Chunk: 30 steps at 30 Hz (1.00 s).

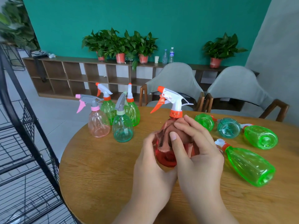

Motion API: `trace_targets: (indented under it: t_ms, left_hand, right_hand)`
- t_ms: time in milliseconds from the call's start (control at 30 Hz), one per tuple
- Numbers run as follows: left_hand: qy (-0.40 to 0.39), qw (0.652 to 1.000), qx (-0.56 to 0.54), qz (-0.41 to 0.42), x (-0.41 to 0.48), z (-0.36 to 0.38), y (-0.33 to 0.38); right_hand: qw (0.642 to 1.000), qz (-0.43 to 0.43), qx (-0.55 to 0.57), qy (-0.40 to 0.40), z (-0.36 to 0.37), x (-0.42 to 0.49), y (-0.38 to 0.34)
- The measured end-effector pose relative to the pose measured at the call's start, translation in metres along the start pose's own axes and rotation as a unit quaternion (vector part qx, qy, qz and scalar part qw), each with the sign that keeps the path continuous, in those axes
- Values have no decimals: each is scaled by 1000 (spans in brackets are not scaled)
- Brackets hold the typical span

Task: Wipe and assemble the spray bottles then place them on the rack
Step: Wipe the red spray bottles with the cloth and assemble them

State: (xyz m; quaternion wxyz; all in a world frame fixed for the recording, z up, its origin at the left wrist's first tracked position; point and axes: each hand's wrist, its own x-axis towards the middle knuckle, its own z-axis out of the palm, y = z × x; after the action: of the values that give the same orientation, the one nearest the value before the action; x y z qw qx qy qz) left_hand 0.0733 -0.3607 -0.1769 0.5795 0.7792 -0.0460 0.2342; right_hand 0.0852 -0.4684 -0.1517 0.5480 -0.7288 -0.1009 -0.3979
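A red spray bottle [166, 157] with a white and orange trigger head [171, 98] is tilted above the round wooden table [100, 172]. My left hand [152, 168] grips its body from below. My right hand [195, 147] holds a brownish-pink cloth [176, 131] pressed around the bottle's shoulder. Several assembled bottles stand at the table's far left: a pink one [98, 123], a teal one [122, 128] and two green ones [108, 109]. Several bottles lie on their sides at the right, green [249, 165] and teal [229, 127]. The black wire rack [29, 131] stands to the left.
Two grey chairs [174, 83] stand behind the table. A low wooden shelf unit [77, 76] with potted plants and water bottles runs along the green wall. The table's near left part is bare wood.
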Motion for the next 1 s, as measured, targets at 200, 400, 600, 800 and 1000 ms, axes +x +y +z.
trace_targets:
  t_ms: [200,400,600,800,1000]
  left_hand:
    - [-87,995,-43,-6,-2,-1,-6]
    - [-205,969,-128,-50,6,-13,-8]
    - [-256,940,-209,-89,14,-22,-9]
    - [-251,943,-198,-90,10,-12,-11]
    - [-187,978,-82,-44,0,-4,-2]
  right_hand:
    - [965,144,219,16,-11,23,2]
    - [923,251,288,-45,-29,37,5]
    - [892,330,270,-153,-40,39,5]
    - [906,289,267,-156,-41,43,-4]
    - [960,209,163,-91,-33,35,-4]
